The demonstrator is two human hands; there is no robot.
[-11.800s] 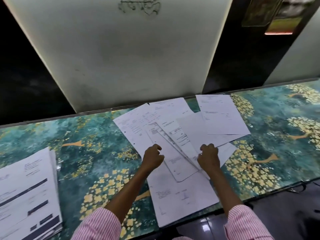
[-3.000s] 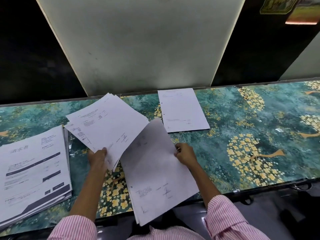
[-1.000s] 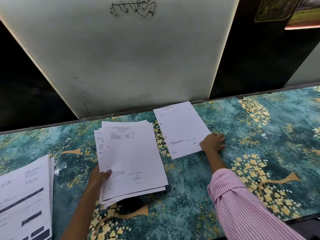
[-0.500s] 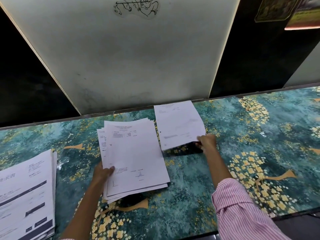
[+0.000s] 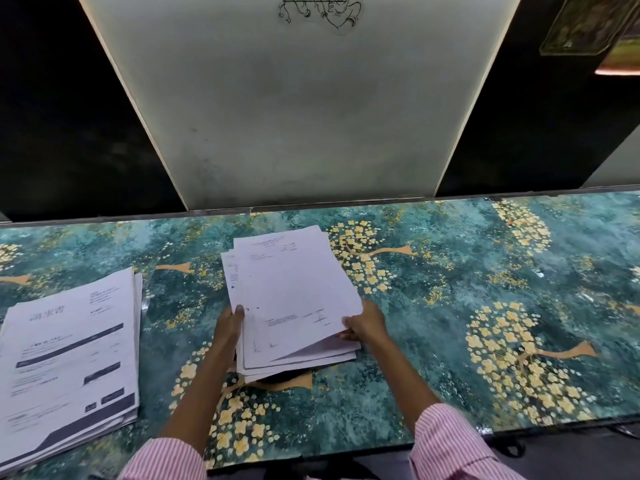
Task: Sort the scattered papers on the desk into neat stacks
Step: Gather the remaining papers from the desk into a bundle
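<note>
Though centred on the desk [image 5: 467, 306], the pile [image 5: 311, 357] is ragged, top sheet [image 5: 294, 282] raised at 4 o'clock | left hand [image 5: 229, 323] pinches its 8 o'clock edge; right hand [image 5: 365, 326] grips the 4 o'clock corner, fingers under the sheet | advice: lower sheet, then squeeze both long sides to square edges | 2nd stack [image 5: 69, 358] at 9 o'clock.

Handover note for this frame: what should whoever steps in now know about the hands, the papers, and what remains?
Left hand grips the middle stack's left edge; right hand pinches its top sheet at the near right corner.
Second stack, with dark bars, lies on the desk to the left.
Done: all papers in view are gathered into these two piles.
Left: square the middle stack's uneven edges and set it flat.
</note>
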